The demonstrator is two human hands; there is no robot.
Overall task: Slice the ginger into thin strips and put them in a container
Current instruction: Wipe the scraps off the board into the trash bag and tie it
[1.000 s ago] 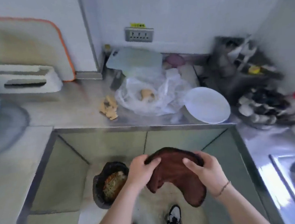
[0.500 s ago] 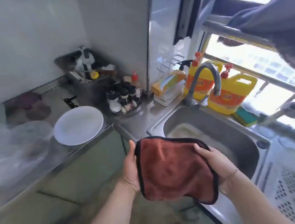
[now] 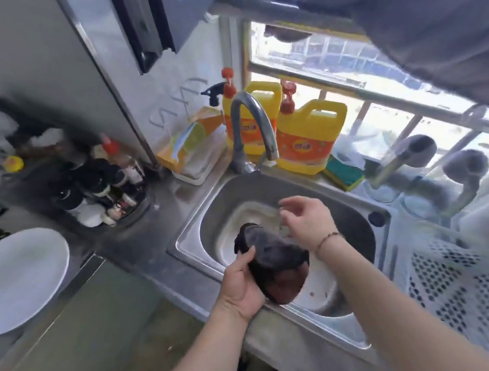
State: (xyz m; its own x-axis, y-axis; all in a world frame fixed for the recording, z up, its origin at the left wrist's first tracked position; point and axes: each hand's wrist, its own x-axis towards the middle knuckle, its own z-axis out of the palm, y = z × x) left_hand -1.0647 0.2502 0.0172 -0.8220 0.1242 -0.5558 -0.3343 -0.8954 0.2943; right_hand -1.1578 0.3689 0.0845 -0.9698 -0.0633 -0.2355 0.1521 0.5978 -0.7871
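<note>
My left hand (image 3: 242, 285) grips a bunched brown cloth (image 3: 273, 266) over the steel sink (image 3: 354, 220). Above the basin, a little beyond the cloth, my right hand (image 3: 304, 221) hovers with its fingers loosely spread and holds nothing. A white plate (image 3: 16, 279) lies on the counter at the left edge. No ginger or knife is in view.
A curved tap (image 3: 251, 123) rises behind the sink, with two yellow detergent jugs (image 3: 307, 139) and a green sponge (image 3: 343, 173) on the window sill. A rack of seasoning bottles (image 3: 103, 184) stands left of the sink. A white perforated basket (image 3: 461, 279) sits to the right.
The view swung from the counter with the ginger to the sink. The spread cloth is now bunched in my left hand over the basin, and my right hand has let go of it.
</note>
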